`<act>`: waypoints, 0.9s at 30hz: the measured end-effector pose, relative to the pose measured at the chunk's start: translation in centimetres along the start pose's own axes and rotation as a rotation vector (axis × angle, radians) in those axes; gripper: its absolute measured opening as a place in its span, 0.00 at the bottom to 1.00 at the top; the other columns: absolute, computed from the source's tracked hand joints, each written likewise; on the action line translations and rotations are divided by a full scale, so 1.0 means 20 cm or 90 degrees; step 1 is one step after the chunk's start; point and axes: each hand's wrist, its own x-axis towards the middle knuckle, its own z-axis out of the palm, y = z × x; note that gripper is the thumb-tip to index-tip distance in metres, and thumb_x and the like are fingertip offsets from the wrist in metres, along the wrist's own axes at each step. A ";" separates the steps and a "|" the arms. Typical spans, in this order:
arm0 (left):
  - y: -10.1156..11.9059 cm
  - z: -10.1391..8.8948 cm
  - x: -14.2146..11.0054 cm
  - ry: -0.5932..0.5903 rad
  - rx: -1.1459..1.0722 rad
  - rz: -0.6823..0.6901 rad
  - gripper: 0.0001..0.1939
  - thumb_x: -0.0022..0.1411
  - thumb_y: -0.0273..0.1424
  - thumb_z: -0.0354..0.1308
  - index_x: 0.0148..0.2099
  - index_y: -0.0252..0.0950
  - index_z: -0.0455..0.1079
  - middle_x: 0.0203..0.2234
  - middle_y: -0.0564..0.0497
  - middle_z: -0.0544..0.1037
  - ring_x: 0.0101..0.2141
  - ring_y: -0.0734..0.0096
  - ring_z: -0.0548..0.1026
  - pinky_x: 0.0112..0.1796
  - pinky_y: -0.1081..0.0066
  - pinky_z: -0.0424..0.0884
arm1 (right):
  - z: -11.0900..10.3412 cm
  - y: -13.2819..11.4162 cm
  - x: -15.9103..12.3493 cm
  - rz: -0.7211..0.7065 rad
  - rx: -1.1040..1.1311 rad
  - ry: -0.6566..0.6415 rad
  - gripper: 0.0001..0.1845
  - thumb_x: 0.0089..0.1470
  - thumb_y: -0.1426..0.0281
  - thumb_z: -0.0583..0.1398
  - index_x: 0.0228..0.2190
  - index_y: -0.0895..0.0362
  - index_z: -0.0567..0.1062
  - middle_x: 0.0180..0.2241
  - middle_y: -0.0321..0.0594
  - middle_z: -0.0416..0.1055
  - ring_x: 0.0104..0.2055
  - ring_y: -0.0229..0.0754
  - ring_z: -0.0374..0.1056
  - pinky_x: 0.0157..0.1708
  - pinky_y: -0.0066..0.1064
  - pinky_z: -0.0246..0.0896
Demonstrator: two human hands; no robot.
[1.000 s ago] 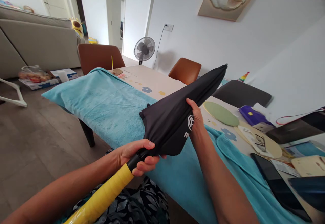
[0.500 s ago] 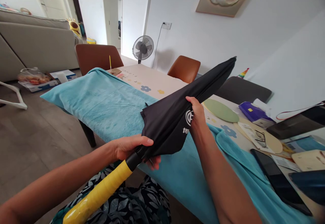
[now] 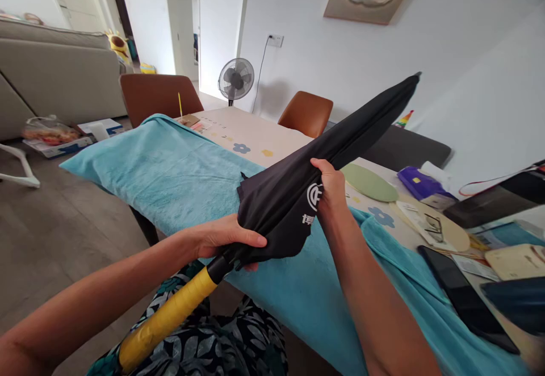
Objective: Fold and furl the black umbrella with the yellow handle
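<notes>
A black folded umbrella (image 3: pixel 276 203) slants across the view, its tip up at the right and its yellow-wrapped handle (image 3: pixel 170 314) down over my lap. White lettering and a round logo mark the loose cloth. My left hand (image 3: pixel 232 238) is closed around the lower end of the canopy, just above the handle, thumb on top and some fingers hidden beneath. Further up, my right hand (image 3: pixel 331 186) grips the canopy near its middle, thumb along the upper side. Under the umbrella, a light blue towel (image 3: pixel 187 177) covers the near part of the table.
On the right of the table (image 3: pixel 272 137) lie a black tablet (image 3: pixel 464 296), eyeglasses (image 3: pixel 434 227), a green round mat (image 3: pixel 369 183) and a purple tissue pack (image 3: pixel 421 186). Brown chairs (image 3: pixel 159 97) and a fan (image 3: pixel 236 79) stand beyond. A sofa (image 3: pixel 51 75) is at the left.
The umbrella has shifted up and to the right, its tip higher. My left hand has closed further over the canopy's lower end; my right hand stays near its middle.
</notes>
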 end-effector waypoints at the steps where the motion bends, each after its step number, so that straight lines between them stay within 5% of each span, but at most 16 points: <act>1: -0.01 0.00 0.01 -0.035 -0.033 -0.029 0.24 0.47 0.29 0.65 0.48 0.36 0.64 0.32 0.47 0.75 0.26 0.64 0.76 0.29 0.63 0.73 | 0.00 0.00 0.00 0.007 -0.002 0.003 0.02 0.38 0.78 0.59 0.21 0.61 0.72 0.15 0.34 0.69 0.23 0.41 0.70 0.22 0.28 0.70; 5: -0.04 0.00 0.02 -0.080 -0.061 -0.079 0.18 0.46 0.27 0.64 0.41 0.33 0.65 0.25 0.50 0.73 0.21 0.66 0.74 0.26 0.64 0.73 | -0.01 0.02 0.01 0.024 0.003 -0.002 0.05 0.38 0.79 0.59 0.24 0.62 0.73 0.16 0.34 0.69 0.21 0.40 0.70 0.21 0.27 0.70; 10: -0.07 0.01 0.02 0.007 -0.090 -0.094 0.14 0.45 0.27 0.63 0.34 0.36 0.61 0.17 0.57 0.67 0.15 0.76 0.66 0.15 0.74 0.65 | -0.01 0.04 0.03 0.045 -0.015 -0.019 0.08 0.40 0.77 0.61 0.28 0.63 0.74 0.18 0.36 0.72 0.21 0.40 0.70 0.23 0.29 0.70; 16: -0.09 -0.01 0.03 0.071 -0.143 -0.062 0.13 0.45 0.27 0.61 0.29 0.37 0.57 0.13 0.60 0.62 0.12 0.81 0.59 0.12 0.80 0.55 | -0.10 0.00 0.11 0.083 -0.151 -0.144 0.14 0.45 0.64 0.64 0.33 0.61 0.74 0.24 0.42 0.75 0.26 0.42 0.72 0.27 0.31 0.71; 22: -0.06 -0.04 0.05 0.151 -0.169 -0.019 0.13 0.46 0.27 0.61 0.29 0.37 0.57 0.13 0.60 0.63 0.12 0.82 0.58 0.11 0.82 0.54 | -0.24 -0.07 0.23 0.054 -0.407 -0.098 0.12 0.47 0.62 0.62 0.30 0.59 0.74 0.28 0.41 0.75 0.24 0.39 0.69 0.18 0.28 0.66; 27: -0.04 -0.09 0.09 0.135 -0.224 -0.029 0.11 0.52 0.30 0.58 0.23 0.33 0.59 0.12 0.58 0.61 0.11 0.86 0.55 0.10 0.83 0.53 | -0.28 -0.06 0.26 0.029 -0.429 -0.073 0.07 0.49 0.69 0.58 0.22 0.59 0.67 0.22 0.36 0.69 0.20 0.36 0.66 0.14 0.26 0.62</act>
